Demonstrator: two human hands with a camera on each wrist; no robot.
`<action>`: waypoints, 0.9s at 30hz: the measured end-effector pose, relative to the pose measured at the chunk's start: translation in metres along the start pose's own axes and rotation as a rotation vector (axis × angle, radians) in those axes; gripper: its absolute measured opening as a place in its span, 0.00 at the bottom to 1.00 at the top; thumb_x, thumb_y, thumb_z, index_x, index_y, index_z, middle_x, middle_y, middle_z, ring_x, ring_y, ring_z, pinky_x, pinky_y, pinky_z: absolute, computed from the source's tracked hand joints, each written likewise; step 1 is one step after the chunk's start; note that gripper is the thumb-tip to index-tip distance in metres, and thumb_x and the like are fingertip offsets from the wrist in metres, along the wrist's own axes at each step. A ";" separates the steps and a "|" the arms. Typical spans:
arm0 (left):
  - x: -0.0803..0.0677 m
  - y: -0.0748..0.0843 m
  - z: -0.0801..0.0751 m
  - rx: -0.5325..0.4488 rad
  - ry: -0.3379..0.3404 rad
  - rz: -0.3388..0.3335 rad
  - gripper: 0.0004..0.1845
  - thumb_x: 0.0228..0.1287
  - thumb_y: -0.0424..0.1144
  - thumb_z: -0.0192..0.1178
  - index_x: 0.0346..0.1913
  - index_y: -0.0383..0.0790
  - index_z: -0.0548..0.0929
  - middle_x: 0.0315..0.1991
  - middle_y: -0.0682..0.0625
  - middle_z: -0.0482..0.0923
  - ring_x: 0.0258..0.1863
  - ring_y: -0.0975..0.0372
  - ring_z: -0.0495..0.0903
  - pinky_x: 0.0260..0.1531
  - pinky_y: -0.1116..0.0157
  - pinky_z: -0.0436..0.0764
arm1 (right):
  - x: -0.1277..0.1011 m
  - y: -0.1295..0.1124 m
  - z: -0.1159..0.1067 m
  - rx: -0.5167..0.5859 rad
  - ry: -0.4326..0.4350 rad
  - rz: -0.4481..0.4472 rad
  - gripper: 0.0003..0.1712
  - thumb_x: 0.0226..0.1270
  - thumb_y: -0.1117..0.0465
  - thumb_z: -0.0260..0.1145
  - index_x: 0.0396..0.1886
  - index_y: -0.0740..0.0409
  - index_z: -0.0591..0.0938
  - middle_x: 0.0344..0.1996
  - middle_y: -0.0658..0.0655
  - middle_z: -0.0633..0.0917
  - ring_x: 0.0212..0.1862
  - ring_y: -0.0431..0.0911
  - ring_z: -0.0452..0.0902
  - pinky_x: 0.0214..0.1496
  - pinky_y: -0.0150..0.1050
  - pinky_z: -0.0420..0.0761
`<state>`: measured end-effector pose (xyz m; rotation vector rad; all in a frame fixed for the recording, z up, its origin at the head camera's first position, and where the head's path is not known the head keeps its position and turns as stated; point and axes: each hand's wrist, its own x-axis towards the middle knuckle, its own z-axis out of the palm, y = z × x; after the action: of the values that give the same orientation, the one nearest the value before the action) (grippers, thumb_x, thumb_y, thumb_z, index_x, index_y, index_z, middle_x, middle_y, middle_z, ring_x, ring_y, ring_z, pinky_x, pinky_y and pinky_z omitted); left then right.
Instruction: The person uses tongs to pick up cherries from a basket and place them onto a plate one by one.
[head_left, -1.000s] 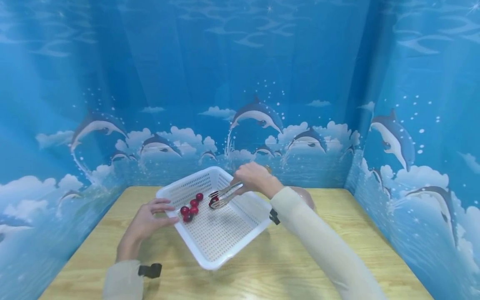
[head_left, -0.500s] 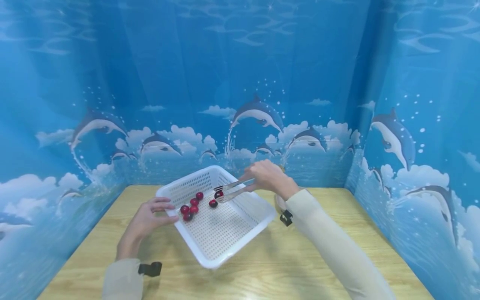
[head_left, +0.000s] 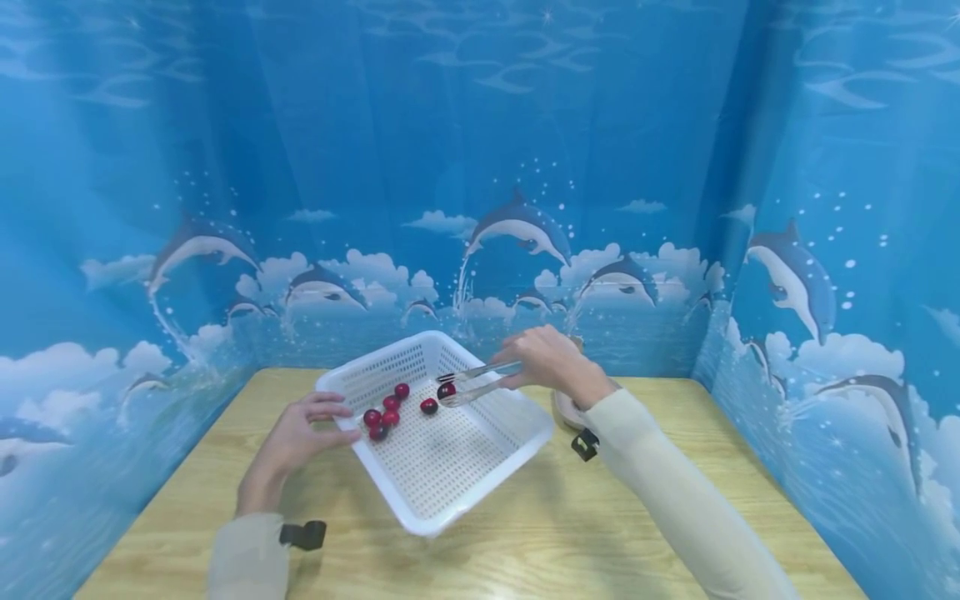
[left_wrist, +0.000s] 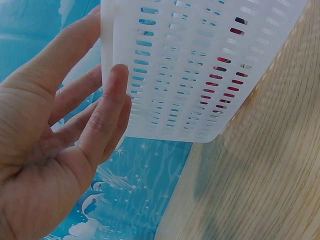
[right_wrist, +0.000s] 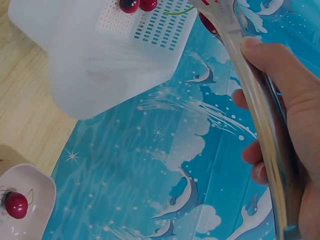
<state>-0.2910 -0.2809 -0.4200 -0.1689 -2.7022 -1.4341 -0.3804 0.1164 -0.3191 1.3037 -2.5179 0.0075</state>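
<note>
My left hand point(head_left: 300, 433) grips the left rim of a white perforated plastic basket point(head_left: 480, 492), thumb and fingers at its edge in the left wrist view. The basket is turned cornerwise in the head view. Several red cherries point(head_left: 392, 403) lie together in its left part, and one cherry point(head_left: 428, 406) lies apart near the middle. My right hand point(head_left: 551, 358) holds metal tongs point(head_left: 491, 379) over the basket. Between the tong tips is a dark red cherry point(head_left: 446, 391); its green stem point(right_wrist: 179, 12) shows in the right wrist view.
A small pale bowl point(right_wrist: 42, 175) holding a cherry point(right_wrist: 16, 205) stands right of the basket, partly hidden behind my right wrist in the head view. Wood-patterned table point(head_left: 510, 554) lies beneath. Blue dolphin-print curtains point(head_left: 480, 167) enclose the back and sides.
My right hand and the tongs have moved right, carrying one cherry away from the lone cherry beside it. More of the bowl shows now. My left hand stays on the basket rim.
</note>
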 end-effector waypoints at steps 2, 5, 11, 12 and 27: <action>0.000 0.000 0.000 -0.004 -0.001 -0.005 0.31 0.56 0.47 0.78 0.58 0.32 0.84 0.73 0.37 0.69 0.67 0.39 0.76 0.66 0.42 0.79 | -0.002 0.000 0.000 0.005 0.007 0.006 0.20 0.61 0.43 0.76 0.50 0.44 0.91 0.51 0.53 0.91 0.29 0.39 0.88 0.19 0.21 0.69; 0.000 0.000 0.000 -0.005 -0.002 -0.005 0.31 0.55 0.47 0.78 0.58 0.32 0.85 0.73 0.37 0.69 0.66 0.39 0.76 0.65 0.42 0.79 | -0.006 0.001 0.001 0.012 0.032 0.001 0.20 0.61 0.42 0.76 0.49 0.44 0.91 0.49 0.52 0.92 0.28 0.40 0.88 0.20 0.21 0.70; 0.000 0.000 0.000 0.007 -0.002 -0.008 0.31 0.55 0.48 0.78 0.58 0.33 0.85 0.73 0.37 0.70 0.67 0.39 0.76 0.65 0.41 0.79 | -0.014 0.003 -0.004 0.019 0.085 -0.012 0.19 0.60 0.42 0.77 0.48 0.43 0.91 0.48 0.52 0.92 0.21 0.35 0.81 0.17 0.21 0.66; 0.000 0.000 0.000 0.007 -0.004 -0.007 0.31 0.56 0.48 0.78 0.58 0.33 0.85 0.73 0.37 0.69 0.67 0.39 0.76 0.65 0.41 0.79 | -0.016 0.004 -0.005 0.018 0.090 -0.012 0.19 0.60 0.43 0.77 0.48 0.43 0.91 0.49 0.53 0.92 0.20 0.34 0.80 0.17 0.21 0.66; 0.001 0.003 0.000 0.004 -0.018 -0.056 0.34 0.55 0.50 0.78 0.60 0.34 0.83 0.75 0.37 0.67 0.68 0.38 0.74 0.66 0.40 0.78 | -0.047 0.022 -0.010 -0.021 0.137 0.025 0.19 0.60 0.45 0.77 0.48 0.45 0.91 0.50 0.57 0.92 0.14 0.30 0.67 0.16 0.22 0.61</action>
<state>-0.2913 -0.2794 -0.4173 -0.1070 -2.7453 -1.4482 -0.3704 0.1683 -0.3192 1.2201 -2.4124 0.0726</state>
